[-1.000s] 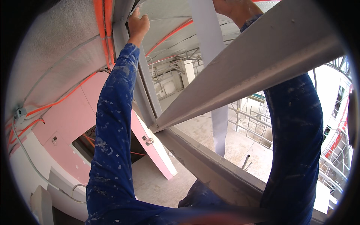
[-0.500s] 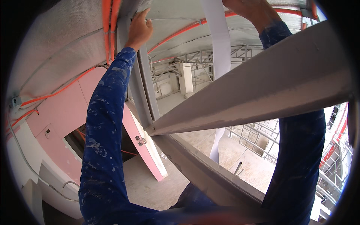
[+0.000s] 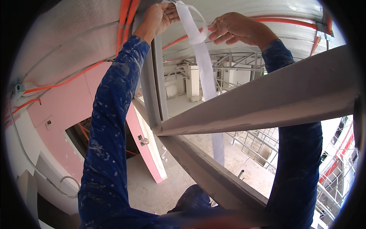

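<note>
A long white paper-like strip (image 3: 205, 72) hangs down behind the steel beams, its upper part curling into a loop. At the top of the view, my left hand (image 3: 158, 18) is closed with bent fingers at the strip's upper end, seemingly gripping it. My right hand (image 3: 240, 29) is just right of the loop, its fingers apart and slightly bent, holding nothing I can see. Whether its fingertips touch the loop is hard to tell. Both arms are raised in blue, paint-spotted sleeves, the right one passing behind a grey steel beam (image 3: 267, 93).
A grey upright (image 3: 152, 84) and a lower slanting beam (image 3: 209, 171) meet the large beam at a corner before me. Orange conduits (image 3: 124, 26) run under the silvery ceiling. Pink wall panels (image 3: 72, 99) stand left; metal scaffolding (image 3: 251, 145) is beyond, right.
My left hand has moved from the upright to the strip's top. My right hand has come down and left, with its fingers now showing. The strip has shifted left and now loops.
</note>
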`<state>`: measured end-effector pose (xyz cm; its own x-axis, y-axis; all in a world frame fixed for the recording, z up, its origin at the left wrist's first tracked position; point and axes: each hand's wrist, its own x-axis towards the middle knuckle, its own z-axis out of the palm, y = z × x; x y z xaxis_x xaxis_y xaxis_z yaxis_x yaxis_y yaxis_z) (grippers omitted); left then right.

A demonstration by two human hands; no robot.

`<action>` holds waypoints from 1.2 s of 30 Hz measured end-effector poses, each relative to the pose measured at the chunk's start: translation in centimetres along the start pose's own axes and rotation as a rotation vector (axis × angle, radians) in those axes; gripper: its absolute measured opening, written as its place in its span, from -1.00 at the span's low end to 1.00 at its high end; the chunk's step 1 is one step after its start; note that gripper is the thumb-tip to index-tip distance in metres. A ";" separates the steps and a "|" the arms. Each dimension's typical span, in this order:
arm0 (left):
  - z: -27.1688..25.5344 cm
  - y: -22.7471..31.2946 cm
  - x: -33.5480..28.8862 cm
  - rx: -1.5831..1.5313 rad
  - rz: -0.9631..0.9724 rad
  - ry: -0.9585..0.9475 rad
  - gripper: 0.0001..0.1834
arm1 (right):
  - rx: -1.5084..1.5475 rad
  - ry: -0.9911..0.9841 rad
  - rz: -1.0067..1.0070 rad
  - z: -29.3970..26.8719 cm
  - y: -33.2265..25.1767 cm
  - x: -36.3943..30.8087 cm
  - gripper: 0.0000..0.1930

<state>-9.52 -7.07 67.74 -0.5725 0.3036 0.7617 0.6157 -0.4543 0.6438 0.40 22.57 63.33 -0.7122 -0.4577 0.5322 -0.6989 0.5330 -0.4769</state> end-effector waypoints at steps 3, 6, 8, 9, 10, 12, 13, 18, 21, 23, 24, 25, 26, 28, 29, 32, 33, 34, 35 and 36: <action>-0.8 0.3 0.8 0.028 -0.087 -0.014 -0.62 | 0.159 0.141 -0.265 0.7 0.8 3.2 -0.70; -0.2 0.0 1.1 0.119 -0.061 0.041 -0.61 | 0.151 0.372 -0.264 1.9 1.3 6.6 -0.73; 0.5 -0.1 0.9 0.143 -0.052 0.153 -0.61 | 0.213 0.477 -0.224 3.0 1.5 8.7 -0.74; 0.8 0.1 0.8 0.177 -0.042 0.129 -0.61 | 0.363 0.481 -0.240 3.8 1.9 9.7 -0.75; 1.0 0.3 0.6 0.211 -0.034 0.105 -0.61 | 0.512 0.482 -0.251 4.5 2.2 10.5 -0.75; 1.4 0.4 0.4 0.246 -0.006 0.048 -0.61 | 0.596 0.405 -0.328 5.6 3.2 11.7 -0.75; 1.8 0.5 0.4 0.247 0.021 0.013 -0.61 | 0.639 0.368 -0.363 5.9 3.6 12.0 -0.75; 3.3 1.0 -0.6 0.383 0.067 -0.141 -0.61 | 0.778 0.394 -0.481 6.4 4.0 12.0 -0.75; 4.2 2.0 -1.6 0.575 0.137 -0.099 -0.61 | 0.528 0.523 -0.545 5.1 2.8 10.6 -0.74; 4.7 2.4 -1.9 0.543 0.141 -0.109 -0.61 | 0.409 0.576 -0.565 4.1 1.9 9.9 -0.69; 4.9 2.5 -1.9 0.567 0.131 -0.109 -0.62 | 0.390 0.574 -0.581 3.5 1.5 9.7 -0.67; 5.1 2.5 -2.0 0.591 0.119 -0.107 -0.63 | 0.371 0.570 -0.596 3.1 1.2 9.5 -0.65; 5.2 2.5 -2.0 0.616 0.106 -0.102 -0.63 | 0.225 0.607 -0.621 2.9 1.1 9.4 -0.64; 4.9 2.7 -2.3 0.734 0.189 -0.190 -0.66 | -0.070 0.672 -0.666 2.9 0.8 9.3 -0.61; 4.7 2.7 -2.4 0.791 0.229 -0.234 -0.67 | -0.065 0.693 -0.678 3.0 0.8 9.2 -0.60; 3.8 3.3 -2.4 1.303 0.284 0.017 -0.69 | -0.138 0.725 -0.771 3.6 0.6 8.8 -0.56; 3.5 3.3 -2.4 1.456 0.443 -0.046 -0.69 | -0.216 0.715 -0.840 3.7 0.7 8.5 -0.55; 3.2 3.5 -2.3 1.604 0.606 -0.114 -0.69 | -0.295 0.706 -0.906 3.8 0.6 8.1 -0.54; 3.1 3.2 -2.0 1.746 0.769 -0.186 -0.68 | -0.328 0.735 -0.921 4.2 0.7 7.9 -0.54; 3.1 3.1 -1.5 1.329 0.500 -0.198 -0.67 | -0.363 0.763 -0.936 4.4 0.8 7.6 -0.53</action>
<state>-5.02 -6.32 68.84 -0.1327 0.5080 0.8511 0.8303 0.5259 -0.1845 -5.87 16.39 63.95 0.3481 -0.3029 0.8872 -0.7701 0.4473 0.4548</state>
